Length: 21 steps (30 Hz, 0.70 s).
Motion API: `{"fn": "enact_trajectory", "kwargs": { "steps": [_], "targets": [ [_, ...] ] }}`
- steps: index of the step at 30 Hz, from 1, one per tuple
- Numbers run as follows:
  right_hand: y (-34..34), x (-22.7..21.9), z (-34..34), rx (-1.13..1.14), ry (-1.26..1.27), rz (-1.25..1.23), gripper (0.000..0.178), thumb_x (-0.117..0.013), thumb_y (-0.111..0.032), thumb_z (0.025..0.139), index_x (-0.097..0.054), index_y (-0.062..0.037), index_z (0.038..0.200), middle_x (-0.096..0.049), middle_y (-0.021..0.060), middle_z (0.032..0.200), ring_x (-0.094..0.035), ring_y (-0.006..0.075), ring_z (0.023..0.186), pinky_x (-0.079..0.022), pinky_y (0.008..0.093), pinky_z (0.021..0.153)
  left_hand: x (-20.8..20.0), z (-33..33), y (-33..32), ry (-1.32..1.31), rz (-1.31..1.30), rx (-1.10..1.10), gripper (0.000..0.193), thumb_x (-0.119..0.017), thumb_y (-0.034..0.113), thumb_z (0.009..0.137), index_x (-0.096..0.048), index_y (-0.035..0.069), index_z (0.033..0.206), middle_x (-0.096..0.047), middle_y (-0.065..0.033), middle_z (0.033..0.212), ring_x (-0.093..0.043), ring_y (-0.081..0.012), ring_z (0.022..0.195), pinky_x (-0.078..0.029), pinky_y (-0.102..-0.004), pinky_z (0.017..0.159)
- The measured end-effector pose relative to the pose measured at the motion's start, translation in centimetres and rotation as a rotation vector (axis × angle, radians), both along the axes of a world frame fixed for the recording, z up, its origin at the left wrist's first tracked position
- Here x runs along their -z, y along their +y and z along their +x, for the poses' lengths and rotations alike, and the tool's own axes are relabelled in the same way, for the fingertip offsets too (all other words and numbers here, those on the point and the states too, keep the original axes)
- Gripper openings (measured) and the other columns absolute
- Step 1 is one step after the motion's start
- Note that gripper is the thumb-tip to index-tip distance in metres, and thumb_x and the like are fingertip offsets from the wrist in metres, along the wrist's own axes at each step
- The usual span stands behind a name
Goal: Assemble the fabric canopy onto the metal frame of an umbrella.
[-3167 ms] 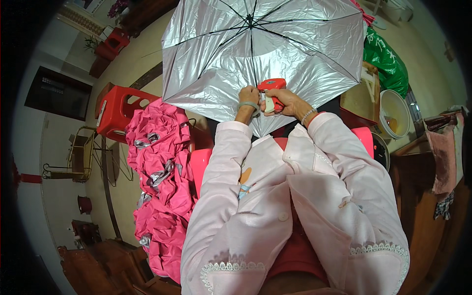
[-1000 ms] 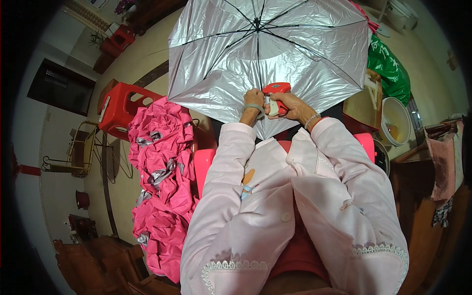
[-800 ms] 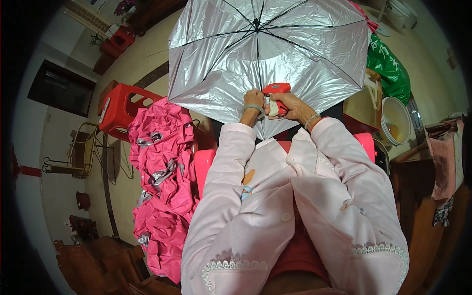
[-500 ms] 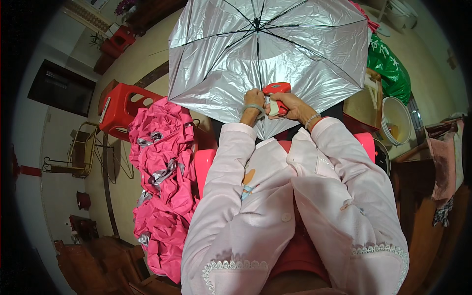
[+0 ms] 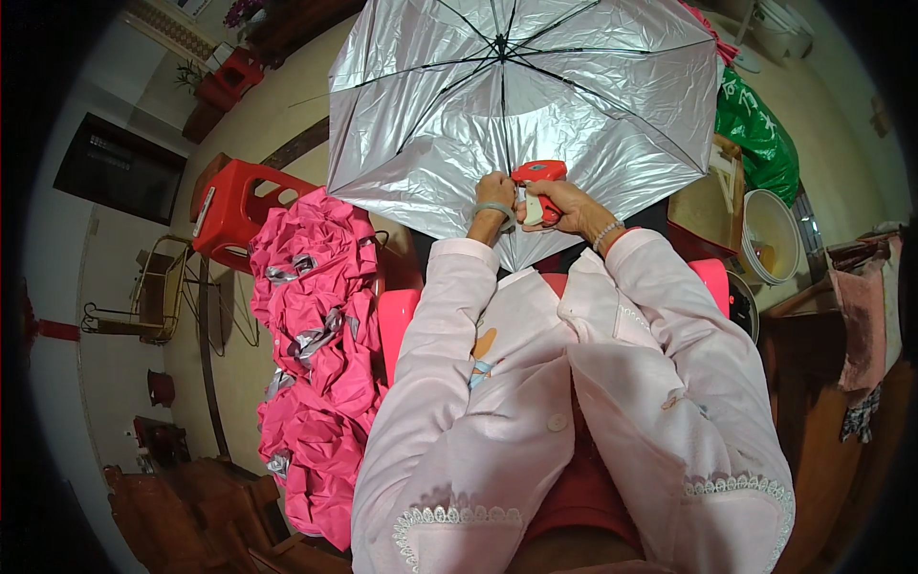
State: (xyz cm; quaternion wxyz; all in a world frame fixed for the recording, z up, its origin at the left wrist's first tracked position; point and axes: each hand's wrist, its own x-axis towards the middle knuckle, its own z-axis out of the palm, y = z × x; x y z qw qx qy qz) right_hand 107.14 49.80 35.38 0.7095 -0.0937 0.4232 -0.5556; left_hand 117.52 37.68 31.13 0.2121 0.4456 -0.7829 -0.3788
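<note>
An opened umbrella lies spread in front of me, its silver inner side up and its black ribs meeting at a dark hub. My left hand is closed at the rib that runs toward me, pinching the umbrella there; the fingertips are partly hidden. Right beside it, my right hand grips a red and cream hand tool, whose head sits close to the left hand's fingers. What lies between the tool and the rib is too small to make out.
Crumpled pink umbrella cloth with silver patches is heaped at my left, by a red plastic stool. To the right are a green plastic bag, a white bucket and wooden furniture. A metal rack stands far left.
</note>
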Motion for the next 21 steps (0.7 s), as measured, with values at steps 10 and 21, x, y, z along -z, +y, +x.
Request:
{"fn": "enact_trajectory", "kwargs": {
  "steps": [10,21],
  "targets": [
    [0.11,-0.06,0.02,0.022,0.025,0.018,0.026,-0.052,-0.017,0.080,-0.047,-0.0049,0.102,-0.061,0.0140,0.084,-0.063,0.0240,0.070,-0.053,0.0438,0.064,-0.17,-0.09,0.25,0.001,-0.012,-0.006,0.022,-0.049,0.017,0.070,-0.064,0.001,0.074,-0.061,-0.0196,0.072,-0.060,-0.0334,0.073,-0.046,-0.0388,0.070],
    [0.07,0.07,-0.04,0.030,0.028,0.006,0.028,-0.052,-0.017,0.081,-0.045,-0.0046,0.105,-0.060,0.0152,0.085,-0.062,0.0251,0.071,-0.052,0.0452,0.064,-0.82,-0.08,0.53,-0.012,-0.039,0.000,0.021,-0.051,0.017,0.071,-0.064,0.001,0.075,-0.061,-0.0208,0.076,-0.059,-0.0349,0.076,-0.045,-0.0395,0.072]
  ]
}}
